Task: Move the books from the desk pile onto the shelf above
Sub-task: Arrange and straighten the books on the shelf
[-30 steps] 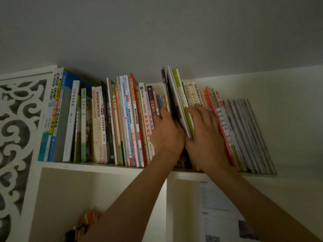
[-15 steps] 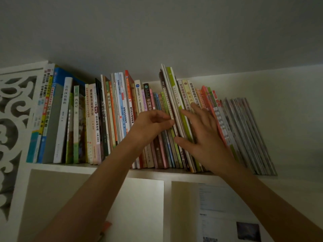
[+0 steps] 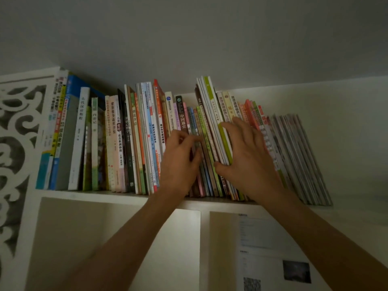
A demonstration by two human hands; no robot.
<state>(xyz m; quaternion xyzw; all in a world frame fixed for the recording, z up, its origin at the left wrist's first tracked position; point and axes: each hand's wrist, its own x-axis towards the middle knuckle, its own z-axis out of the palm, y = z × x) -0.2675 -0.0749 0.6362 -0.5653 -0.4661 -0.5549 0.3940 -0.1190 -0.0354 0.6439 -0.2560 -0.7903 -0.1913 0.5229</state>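
Note:
A long row of books (image 3: 147, 133) stands on the white upper shelf (image 3: 94, 195). Both my hands are up against its middle. My left hand (image 3: 180, 162) has its fingers bent, and the fingertips and thumb touch the spines of several thin books (image 3: 204, 141). My right hand (image 3: 246, 156) lies with spread fingers over a bunch of tall thin books (image 3: 210, 106) with white and green spines. Its thumb presses the bunch's lower left edge. These tall books lean left at the top. The desk pile is out of view.
Thin magazines (image 3: 300, 156) lean left at the row's right end, with bare shelf beyond them. A white carved side panel (image 3: 14, 143) closes the left end. Below the shelf are open compartments and a printed sheet (image 3: 270, 253). The ceiling sits close above the tallest books.
The tall thin books now sit deeper in the row. My left hand slid from beside them to the thin spines on their left; my right hand spread its fingers across the bunch.

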